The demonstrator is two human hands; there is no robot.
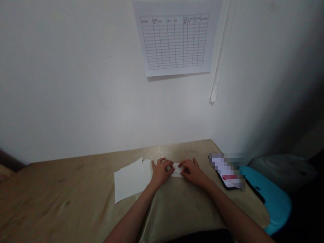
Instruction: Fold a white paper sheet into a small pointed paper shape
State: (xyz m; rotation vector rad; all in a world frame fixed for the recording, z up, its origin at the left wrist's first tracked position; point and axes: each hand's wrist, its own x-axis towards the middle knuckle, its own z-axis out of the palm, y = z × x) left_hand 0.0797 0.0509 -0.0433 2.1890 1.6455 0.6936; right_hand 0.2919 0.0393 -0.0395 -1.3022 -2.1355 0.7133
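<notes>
1. Presently, the left hand (162, 171) and the right hand (191, 170) pinch opposite sides of a small white piece of paper (177, 170), thumb against forefinger at each end, over the middle of the brown smooth-topped table (63, 192).
2. The table's far edge runs along the white wall (76, 84); bare surface extends widely leftward.
3. White rough-edged paper sheets (131, 182) lie just beside the left hand.
4. Near the right edge: a dark-rimmed phone with lit screen (229, 180), a slim black object (255, 190).
5. Beyond that edge: a bright blue plastic seat (278, 199) and a grey translucent container (280, 167), contents indistinct.
</notes>
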